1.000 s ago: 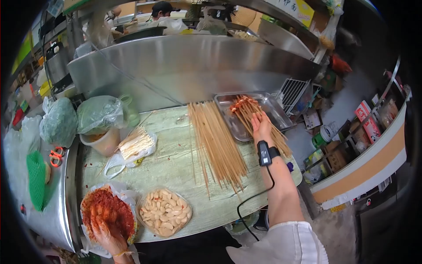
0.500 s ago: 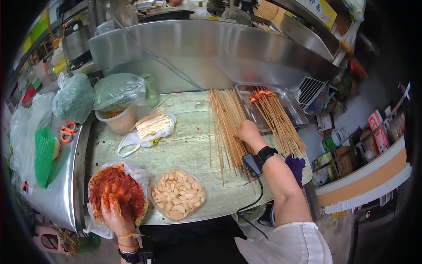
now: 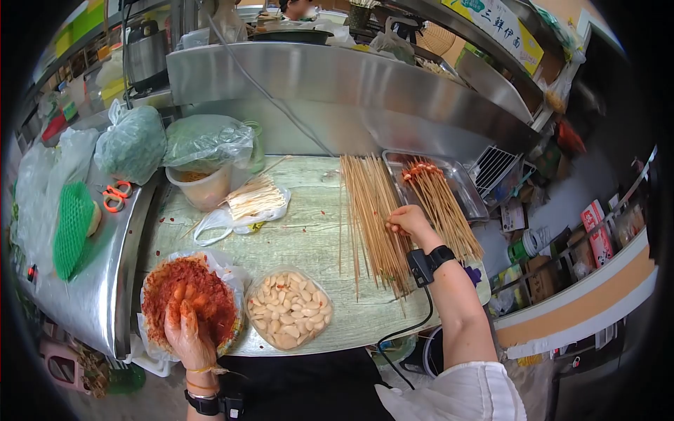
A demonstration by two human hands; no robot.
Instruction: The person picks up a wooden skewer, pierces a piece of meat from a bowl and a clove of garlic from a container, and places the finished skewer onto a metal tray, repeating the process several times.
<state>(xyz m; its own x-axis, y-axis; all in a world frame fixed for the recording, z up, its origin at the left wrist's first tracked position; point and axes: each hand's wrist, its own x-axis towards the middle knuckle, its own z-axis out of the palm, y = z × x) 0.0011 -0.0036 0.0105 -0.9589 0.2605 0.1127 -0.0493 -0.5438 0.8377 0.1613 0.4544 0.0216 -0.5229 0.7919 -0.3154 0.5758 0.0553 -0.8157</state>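
Observation:
My left hand (image 3: 186, 333) rests in a bowl of red chili paste (image 3: 210, 284), its fingers partly sunk in the paste and smeared red; what it may hold is hidden. On the loose wooden skewers (image 3: 368, 217), my right hand (image 3: 408, 223) has its thumb and fingers pinched together at the right side of the pile; whether a skewer is between them is unclear. A tub of pale peeled cloves (image 3: 289, 309) stands beside the paste. Skewers with red pieces at their far ends (image 3: 425, 172) lean across a metal tray (image 3: 467, 184).
Enoki mushrooms (image 3: 256, 198) lie on a plastic bag, near a tub (image 3: 203, 189) under a bag of greens (image 3: 210, 140). Orange scissors (image 3: 116, 196) and a green net (image 3: 72, 231) are at the left. A metal wall (image 3: 316, 84) borders the back. A person (image 3: 298, 8) is beyond it.
The view has shifted slightly. My right hand has moved a little toward me over the skewers, its fingers now pinched and more visible. My left hand stays in the paste.

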